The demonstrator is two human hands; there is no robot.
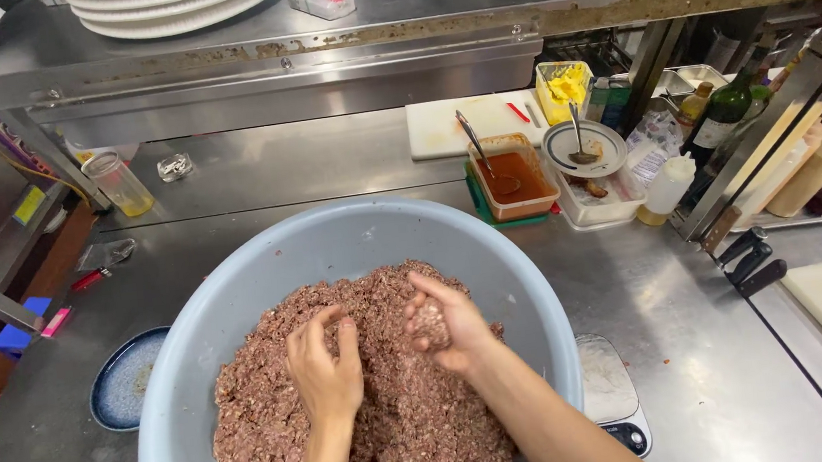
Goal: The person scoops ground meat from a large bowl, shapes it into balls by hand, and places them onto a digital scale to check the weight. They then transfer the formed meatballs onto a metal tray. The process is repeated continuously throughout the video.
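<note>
Two bare hands are down in the big grey bowl (236, 288), which sits on the steel counter (726, 371) and is heaped with brown minced meat (410, 432). The left hand (326, 370) lies palm-down on the mince, fingers curled and digging into it. The right hand (445, 326) is turned palm-up just beside it, cupped around a small lump of meat (430, 322) held slightly above the heap; the two hands are close but not touching. A small kitchen scale (616, 397) pokes out from under the bowl's right rim, and a blue plate (122, 381) sits at its left. Farther back stand a tub of red sauce (515, 183) with a spoon in it, a white cutting board (441, 126), squeeze bottles (812, 172) and a dark wine bottle (721, 116). White plates (173, 3) are stacked on the shelf above.
</note>
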